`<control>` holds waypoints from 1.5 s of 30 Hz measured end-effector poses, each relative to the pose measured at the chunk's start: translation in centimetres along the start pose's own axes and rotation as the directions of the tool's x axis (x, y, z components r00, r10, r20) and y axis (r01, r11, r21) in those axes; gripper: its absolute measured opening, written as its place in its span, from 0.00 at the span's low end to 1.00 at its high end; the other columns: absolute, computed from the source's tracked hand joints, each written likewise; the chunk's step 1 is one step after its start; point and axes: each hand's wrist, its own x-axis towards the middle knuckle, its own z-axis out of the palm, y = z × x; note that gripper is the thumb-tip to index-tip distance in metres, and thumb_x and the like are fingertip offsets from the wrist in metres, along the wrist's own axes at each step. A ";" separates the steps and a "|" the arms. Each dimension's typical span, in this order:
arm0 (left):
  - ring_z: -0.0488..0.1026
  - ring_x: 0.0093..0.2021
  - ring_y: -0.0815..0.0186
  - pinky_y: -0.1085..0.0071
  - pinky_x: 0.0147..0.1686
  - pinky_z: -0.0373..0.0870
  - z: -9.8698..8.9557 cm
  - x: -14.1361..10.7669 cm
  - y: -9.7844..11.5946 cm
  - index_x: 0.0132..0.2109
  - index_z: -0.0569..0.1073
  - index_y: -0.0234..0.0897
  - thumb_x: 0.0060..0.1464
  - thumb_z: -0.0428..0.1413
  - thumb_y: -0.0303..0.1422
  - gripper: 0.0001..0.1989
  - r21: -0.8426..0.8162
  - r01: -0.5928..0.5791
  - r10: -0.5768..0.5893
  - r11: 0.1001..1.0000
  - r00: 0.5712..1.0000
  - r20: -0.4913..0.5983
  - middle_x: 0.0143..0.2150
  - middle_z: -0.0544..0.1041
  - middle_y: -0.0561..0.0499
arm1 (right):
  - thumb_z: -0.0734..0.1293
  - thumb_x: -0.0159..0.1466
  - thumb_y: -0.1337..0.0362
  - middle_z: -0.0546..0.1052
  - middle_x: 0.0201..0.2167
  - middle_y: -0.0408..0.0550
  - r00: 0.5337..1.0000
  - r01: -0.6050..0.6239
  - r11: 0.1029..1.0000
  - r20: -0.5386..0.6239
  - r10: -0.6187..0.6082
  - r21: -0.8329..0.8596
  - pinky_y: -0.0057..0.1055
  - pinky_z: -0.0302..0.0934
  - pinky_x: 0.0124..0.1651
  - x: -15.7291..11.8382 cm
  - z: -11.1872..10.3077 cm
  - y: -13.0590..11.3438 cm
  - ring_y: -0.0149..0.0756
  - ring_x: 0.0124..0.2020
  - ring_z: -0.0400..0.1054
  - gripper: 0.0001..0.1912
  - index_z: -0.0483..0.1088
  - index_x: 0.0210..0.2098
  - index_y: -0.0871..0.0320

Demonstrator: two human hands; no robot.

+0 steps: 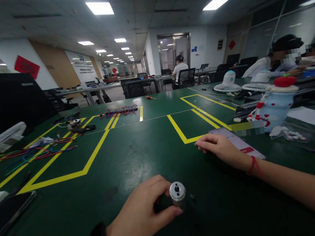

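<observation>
My left hand (143, 204) wraps its thumb and fingers around a small silver cylindrical motor (177, 191), which stands upright on the green table with its shaft end facing up. Just right of the motor lies a tiny ring-shaped metal part (192, 196). My right hand (220, 147) hovers over or rests near the table farther ahead and to the right, its fingers drawn together; anything between the fingertips is too small to make out. Partly beneath that hand is a flat pale-purple rectangular item (244, 145) with a red patch.
Yellow tape (97, 153) marks boxes on the green table (138, 149). Loose wires (43, 150) and a wire bundle (119, 111) lie left and ahead; an orange screwdriver (150, 97) is farther back. A dark phone (8, 215), blue bottle (279, 104) and fans (226, 83) stand around. People sit beyond.
</observation>
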 end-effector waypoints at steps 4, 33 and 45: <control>0.68 0.38 0.64 0.71 0.36 0.61 0.0 0.1 -0.2 0.42 0.71 0.39 0.59 0.59 0.37 0.08 0.003 -0.003 0.003 1.000 1.000 -0.008 0.40 0.72 0.52 | 0.67 0.63 0.58 0.77 0.35 0.48 0.996 0.056 0.995 0.079 -0.050 -0.078 0.36 0.62 0.43 -0.2 0.3 -0.1 0.38 0.37 0.69 0.11 0.77 0.37 0.59; 0.68 0.37 0.64 0.70 0.35 0.61 -0.2 0.0 0.1 0.40 0.71 0.38 0.58 0.60 0.37 0.09 0.026 -0.005 0.006 1.000 1.000 -0.029 0.39 0.72 0.52 | 0.64 0.66 0.58 0.74 0.36 0.46 0.993 0.068 0.986 0.081 -0.080 0.149 0.31 0.63 0.37 -3.6 3.9 -5.0 0.35 0.35 0.68 0.12 0.73 0.45 0.55; 0.66 0.36 0.65 0.70 0.34 0.59 -0.1 -0.1 0.2 0.39 0.69 0.38 0.56 0.59 0.33 0.07 0.024 -0.011 0.011 1.000 1.000 -0.029 0.38 0.70 0.54 | 0.65 0.65 0.62 0.75 0.34 0.46 0.981 0.087 0.995 0.180 -0.076 -0.053 0.32 0.62 0.38 -3.5 4.3 -3.4 0.36 0.36 0.69 0.08 0.75 0.36 0.58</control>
